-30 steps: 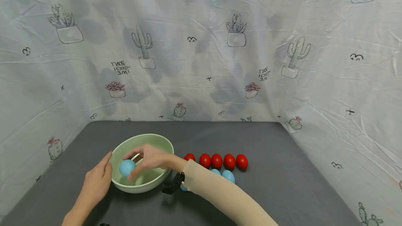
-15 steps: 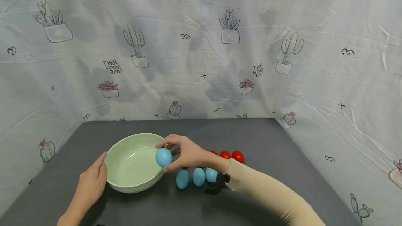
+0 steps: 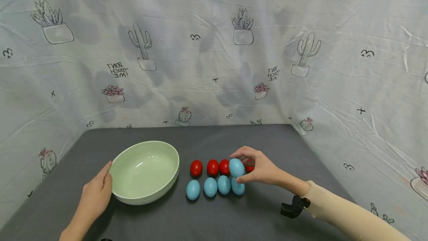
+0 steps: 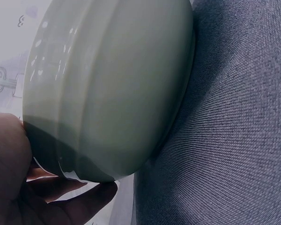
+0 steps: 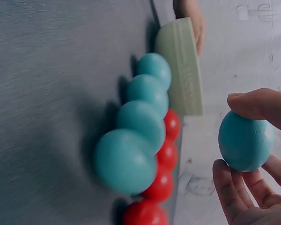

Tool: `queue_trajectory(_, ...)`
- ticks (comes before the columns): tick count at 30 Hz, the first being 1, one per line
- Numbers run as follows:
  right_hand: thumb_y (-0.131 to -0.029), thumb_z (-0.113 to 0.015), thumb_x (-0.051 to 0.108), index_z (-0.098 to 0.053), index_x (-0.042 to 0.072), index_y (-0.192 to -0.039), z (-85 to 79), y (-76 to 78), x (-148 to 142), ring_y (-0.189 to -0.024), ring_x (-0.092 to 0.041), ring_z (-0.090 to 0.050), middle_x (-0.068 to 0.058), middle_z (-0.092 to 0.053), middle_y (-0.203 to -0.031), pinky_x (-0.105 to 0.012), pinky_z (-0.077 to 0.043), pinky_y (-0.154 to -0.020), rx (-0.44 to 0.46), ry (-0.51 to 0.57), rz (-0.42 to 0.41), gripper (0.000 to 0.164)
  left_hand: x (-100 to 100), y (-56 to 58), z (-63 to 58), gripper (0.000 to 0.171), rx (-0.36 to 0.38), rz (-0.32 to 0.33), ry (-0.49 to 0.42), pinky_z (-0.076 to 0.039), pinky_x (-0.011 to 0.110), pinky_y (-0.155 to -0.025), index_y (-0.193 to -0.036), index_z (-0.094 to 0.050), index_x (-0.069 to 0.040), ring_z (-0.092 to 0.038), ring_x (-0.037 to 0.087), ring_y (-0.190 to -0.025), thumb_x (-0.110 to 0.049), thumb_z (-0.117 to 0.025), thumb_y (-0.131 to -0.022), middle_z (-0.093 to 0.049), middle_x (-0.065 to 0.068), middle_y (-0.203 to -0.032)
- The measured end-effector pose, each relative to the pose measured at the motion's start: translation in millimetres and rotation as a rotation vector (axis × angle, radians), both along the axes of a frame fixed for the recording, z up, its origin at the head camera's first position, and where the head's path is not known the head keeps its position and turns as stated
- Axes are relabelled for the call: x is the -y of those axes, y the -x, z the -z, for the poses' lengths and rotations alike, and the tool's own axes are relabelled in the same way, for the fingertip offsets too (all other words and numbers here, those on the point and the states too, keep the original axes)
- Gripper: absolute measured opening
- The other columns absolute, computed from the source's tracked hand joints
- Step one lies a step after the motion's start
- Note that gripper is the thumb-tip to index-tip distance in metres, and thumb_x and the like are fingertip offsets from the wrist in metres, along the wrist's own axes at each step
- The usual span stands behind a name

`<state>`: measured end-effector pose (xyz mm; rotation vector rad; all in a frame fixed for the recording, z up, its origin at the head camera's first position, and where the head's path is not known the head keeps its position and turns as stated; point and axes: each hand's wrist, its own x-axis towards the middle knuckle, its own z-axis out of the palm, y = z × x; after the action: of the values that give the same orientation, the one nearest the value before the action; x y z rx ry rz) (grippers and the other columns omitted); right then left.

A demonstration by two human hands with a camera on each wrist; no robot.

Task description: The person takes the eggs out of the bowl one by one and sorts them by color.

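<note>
My right hand (image 3: 259, 168) pinches a light blue egg (image 3: 236, 167) between thumb and fingers, above the right end of a row of blue eggs (image 3: 210, 188). The right wrist view shows the held egg (image 5: 246, 140) raised off the table, with the thumb on one side and fingertips on the other. Behind the blue row lies a row of red eggs (image 3: 196, 168), partly hidden by the hand and held egg. On the left, my left hand (image 3: 97, 192) rests along the outer wall of a pale green bowl (image 3: 145, 170). Its fingers (image 4: 91, 201) touch the bowl's side in the left wrist view.
The bowl stands on a dark grey table (image 3: 160, 222), left of both egg rows, with nothing visible inside. A white curtain (image 3: 214, 58) printed with cacti encloses the table's back and sides. A black band (image 3: 295, 206) is on the right wrist.
My right hand has carried the blue egg out of the bowl and rightward, to over the right end of the egg rows. The left hand has stayed at the bowl.
</note>
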<state>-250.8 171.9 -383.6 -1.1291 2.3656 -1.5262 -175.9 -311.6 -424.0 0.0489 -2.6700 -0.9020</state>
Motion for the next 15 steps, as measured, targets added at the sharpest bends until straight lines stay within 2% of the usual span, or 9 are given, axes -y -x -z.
queue_trajectory(7, -0.075, -0.088, 0.015, -0.064, 0.012, -0.126, 15.2, -15.0, -33, -0.108, -0.026, -0.058, -0.01, -0.055, -0.124, -0.039, -0.054, -0.086, 0.023, -0.015, 0.05, 0.056, -1, 1.4, 1.8, 0.051, 0.018, 0.001, -0.005, -0.033, 0.071, -0.091, -0.151, -0.029, 0.006, -0.037, 0.061, -0.122, -0.02, -0.022, -0.107, -0.039, 0.038, -0.139)
queue_trajectory(15, -0.074, -0.088, 0.012, -0.063, 0.003, -0.126, 29.3, -22.7, -54, -0.104, -0.025, -0.059, -0.011, -0.057, -0.123, -0.036, -0.055, -0.083, 0.043, -0.035, 0.123, 0.059, 1, 1.1, 1.5, 0.051, 0.013, -0.005, -0.014, -0.033, 0.072, -0.091, -0.151, -0.03, 0.005, -0.037, 0.061, -0.122, -0.02, -0.023, -0.107, -0.039, 0.038, -0.139)
